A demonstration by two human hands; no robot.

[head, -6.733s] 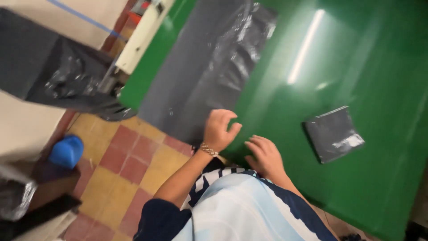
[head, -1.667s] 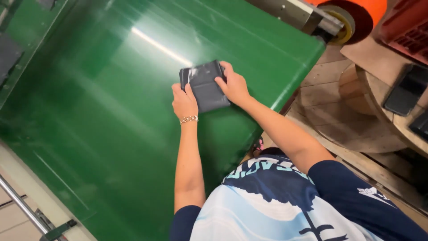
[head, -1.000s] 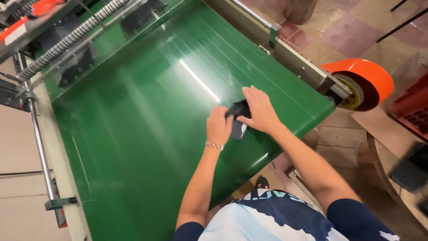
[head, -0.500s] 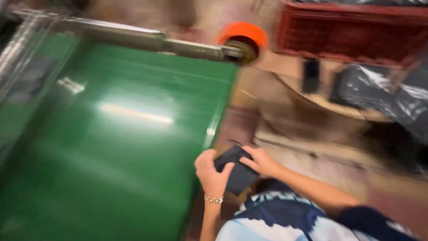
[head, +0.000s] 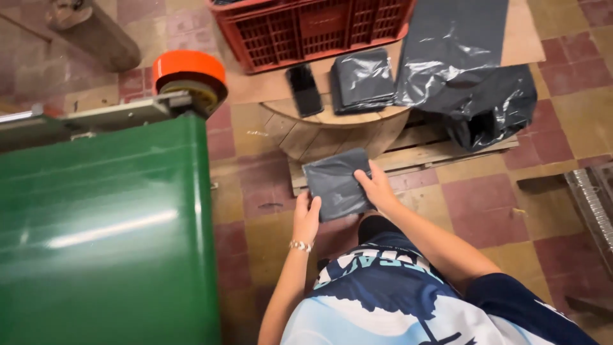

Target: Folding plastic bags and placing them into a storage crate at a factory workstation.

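I hold a folded dark grey plastic bag [head: 334,182] flat in front of me with both hands, above the tiled floor. My left hand [head: 306,216] grips its lower left corner; a bracelet sits on that wrist. My right hand [head: 378,187] grips its right edge. Just beyond it a round wooden spool table [head: 332,121] carries a stack of folded grey bags [head: 363,80] and a dark phone [head: 304,89].
A green conveyor belt [head: 108,230] fills the left, ending at a roller with an orange disc [head: 189,67]. A red plastic crate [head: 313,29] stands behind the spool. Loose grey bags [head: 472,76] lie on a pallet at right. A metal rack edge [head: 594,198] shows far right.
I lifted the folded bag off the green belt and turned right, away from the conveyor. The bag is now held over the floor in front of the spool table.
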